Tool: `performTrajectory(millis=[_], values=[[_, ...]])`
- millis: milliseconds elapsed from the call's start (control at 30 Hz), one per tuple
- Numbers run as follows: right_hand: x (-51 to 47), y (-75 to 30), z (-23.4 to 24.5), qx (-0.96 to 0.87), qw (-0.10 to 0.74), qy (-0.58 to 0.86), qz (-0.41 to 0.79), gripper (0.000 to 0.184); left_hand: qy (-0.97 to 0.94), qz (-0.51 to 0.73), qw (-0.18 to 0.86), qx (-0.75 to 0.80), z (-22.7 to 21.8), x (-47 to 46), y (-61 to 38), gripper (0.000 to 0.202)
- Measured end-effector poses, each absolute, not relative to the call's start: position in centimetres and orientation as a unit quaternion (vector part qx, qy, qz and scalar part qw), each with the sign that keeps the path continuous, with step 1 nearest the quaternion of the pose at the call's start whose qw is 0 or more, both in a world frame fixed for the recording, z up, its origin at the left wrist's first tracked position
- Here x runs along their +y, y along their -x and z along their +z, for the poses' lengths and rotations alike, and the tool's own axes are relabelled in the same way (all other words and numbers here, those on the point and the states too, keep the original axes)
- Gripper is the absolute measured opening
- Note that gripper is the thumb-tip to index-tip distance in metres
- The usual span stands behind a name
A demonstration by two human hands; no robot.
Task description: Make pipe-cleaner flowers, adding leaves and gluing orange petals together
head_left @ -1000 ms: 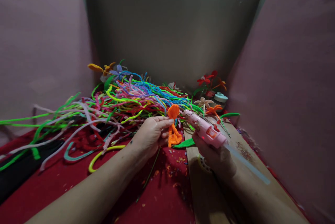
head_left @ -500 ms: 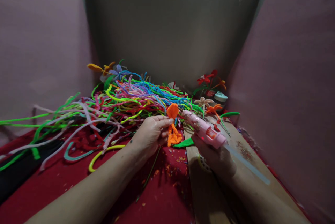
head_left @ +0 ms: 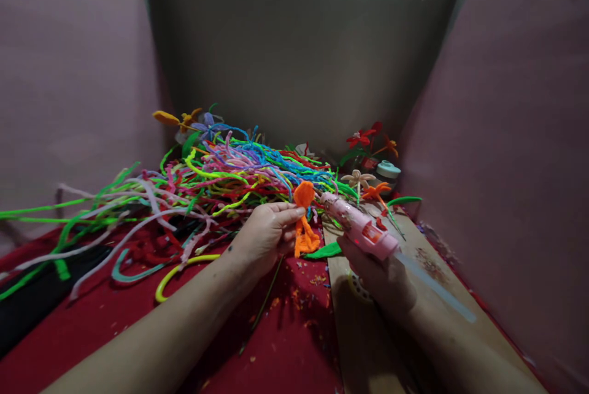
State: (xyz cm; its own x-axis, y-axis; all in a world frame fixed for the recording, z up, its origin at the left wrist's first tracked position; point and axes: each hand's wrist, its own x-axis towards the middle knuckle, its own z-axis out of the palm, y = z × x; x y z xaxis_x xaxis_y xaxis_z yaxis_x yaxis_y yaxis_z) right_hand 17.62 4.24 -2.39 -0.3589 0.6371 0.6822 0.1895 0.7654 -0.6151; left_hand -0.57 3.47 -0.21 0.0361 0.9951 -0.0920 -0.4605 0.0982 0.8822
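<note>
My left hand (head_left: 267, 235) pinches an orange pipe-cleaner piece (head_left: 304, 222) with a looped top and folded petals below. My right hand (head_left: 381, 274) grips a pink glue gun (head_left: 361, 227), a clear glue stick (head_left: 437, 288) jutting from its back. The gun's nozzle points left, close beside the orange loop. A green leaf piece (head_left: 324, 251) lies just under the orange piece, and a thin green stem runs down from my left hand.
A big tangle of coloured pipe cleaners (head_left: 216, 176) covers the red cloth (head_left: 138, 326) at left and centre. Finished pipe-cleaner flowers (head_left: 368, 139) and a small white jar (head_left: 388, 172) stand at the back right. A wooden board (head_left: 363, 332) lies under my right hand. Walls close in all round.
</note>
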Motion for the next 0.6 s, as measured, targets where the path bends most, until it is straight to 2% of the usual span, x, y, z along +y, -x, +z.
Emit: performTrajectory(millis=[600], values=[[4.31,-17.67,-2.34,-0.801,0.485,0.259,0.235,0.047,-0.342,0.587,0.621,0.391,0.03,3.48,0.61,0.017]])
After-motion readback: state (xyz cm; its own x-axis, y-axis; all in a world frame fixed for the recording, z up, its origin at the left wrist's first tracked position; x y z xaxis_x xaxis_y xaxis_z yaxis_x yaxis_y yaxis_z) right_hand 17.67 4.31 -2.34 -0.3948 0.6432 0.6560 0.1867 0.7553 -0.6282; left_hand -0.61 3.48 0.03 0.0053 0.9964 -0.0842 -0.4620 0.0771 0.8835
